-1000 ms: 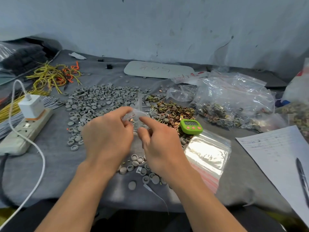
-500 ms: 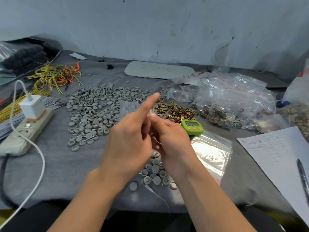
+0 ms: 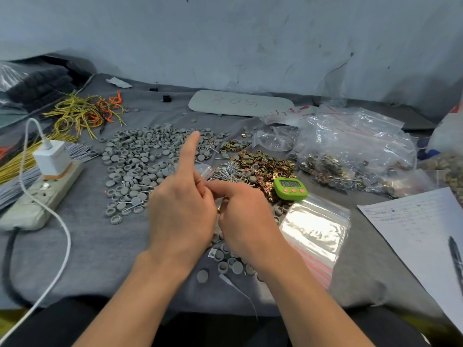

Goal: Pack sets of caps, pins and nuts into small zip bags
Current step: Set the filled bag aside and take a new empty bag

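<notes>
Holding the zip bag [image 3: 205,169], left hand [image 3: 180,216], index newly raised, against right hand [image 3: 248,219].

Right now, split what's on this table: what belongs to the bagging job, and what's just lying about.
Job: grey caps, pins, brass nuts, small zip bag held up, stack of empty zip bags.
Lying about: power strip, charger, yellow wires, paper sheet, pen.
</notes>
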